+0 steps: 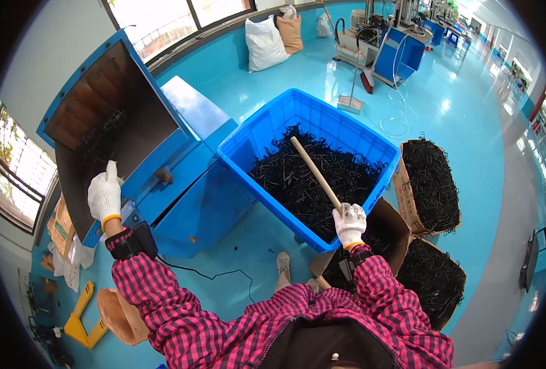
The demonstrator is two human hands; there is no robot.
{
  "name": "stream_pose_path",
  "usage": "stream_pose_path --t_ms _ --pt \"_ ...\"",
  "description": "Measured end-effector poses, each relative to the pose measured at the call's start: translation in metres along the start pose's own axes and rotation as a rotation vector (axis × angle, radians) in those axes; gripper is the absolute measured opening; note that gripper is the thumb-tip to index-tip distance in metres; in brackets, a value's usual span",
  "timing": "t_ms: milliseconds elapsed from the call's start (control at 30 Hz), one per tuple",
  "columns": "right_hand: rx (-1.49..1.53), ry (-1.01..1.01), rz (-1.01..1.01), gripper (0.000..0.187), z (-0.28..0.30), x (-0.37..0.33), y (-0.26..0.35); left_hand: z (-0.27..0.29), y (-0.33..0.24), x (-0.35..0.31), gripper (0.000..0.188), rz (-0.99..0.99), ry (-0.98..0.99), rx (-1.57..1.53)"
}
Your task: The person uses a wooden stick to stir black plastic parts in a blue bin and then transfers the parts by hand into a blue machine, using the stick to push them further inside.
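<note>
My right hand [349, 224], in a white knit glove, is closed around the lower end of a wooden stick [316, 172]. The stick slants over a blue plastic bin [248, 132] and lies across its heap of small black parts [322, 160]. In a like glove, my left hand [105, 192] is at the near side of a blue machine's open hopper [144, 138]. One of its fingers stretches forward and it holds nothing I can see; the other fingers are partly hidden. Some black parts [110, 126] show inside the hopper.
Cardboard boxes [402, 184] heaped with black parts stand right of the bin and below it. A black cable [217, 275] runs across the floor by my feet. A yellow metal frame [79, 320] lies lower left. White sacks [265, 46] and a dustpan [350, 103] stand farther off.
</note>
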State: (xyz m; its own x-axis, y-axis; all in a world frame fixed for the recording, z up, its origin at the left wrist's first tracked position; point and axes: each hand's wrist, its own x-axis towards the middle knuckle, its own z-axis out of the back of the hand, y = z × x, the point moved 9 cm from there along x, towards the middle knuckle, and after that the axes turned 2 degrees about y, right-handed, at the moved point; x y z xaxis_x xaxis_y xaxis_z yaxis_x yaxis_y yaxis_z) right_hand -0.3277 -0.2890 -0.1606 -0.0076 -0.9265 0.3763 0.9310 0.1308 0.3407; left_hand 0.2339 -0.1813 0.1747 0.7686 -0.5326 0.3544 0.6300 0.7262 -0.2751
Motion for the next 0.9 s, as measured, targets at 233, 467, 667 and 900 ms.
stream_pose_path --t_ms 233,467,667,900 --pt "0.020 0.030 -0.007 0.024 0.0016 0.0001 0.0023 0.0007 -0.0017 -0.0043 0.065 0.012 -0.001 0.018" --pt "0.022 0.022 -0.020 0.024 0.0017 0.0018 -0.0017 -0.0016 -0.0016 -0.0028 0.067 0.031 0.000 0.002" --pt "0.036 -0.012 -0.010 0.025 0.0037 0.0008 -0.0019 -0.0006 -0.0052 -0.0042 0.068 0.018 -0.001 0.023" --pt "0.036 -0.074 0.015 0.023 0.0095 -0.0002 0.0027 0.0010 -0.0005 -0.0044 0.069 0.033 0.008 -0.006"
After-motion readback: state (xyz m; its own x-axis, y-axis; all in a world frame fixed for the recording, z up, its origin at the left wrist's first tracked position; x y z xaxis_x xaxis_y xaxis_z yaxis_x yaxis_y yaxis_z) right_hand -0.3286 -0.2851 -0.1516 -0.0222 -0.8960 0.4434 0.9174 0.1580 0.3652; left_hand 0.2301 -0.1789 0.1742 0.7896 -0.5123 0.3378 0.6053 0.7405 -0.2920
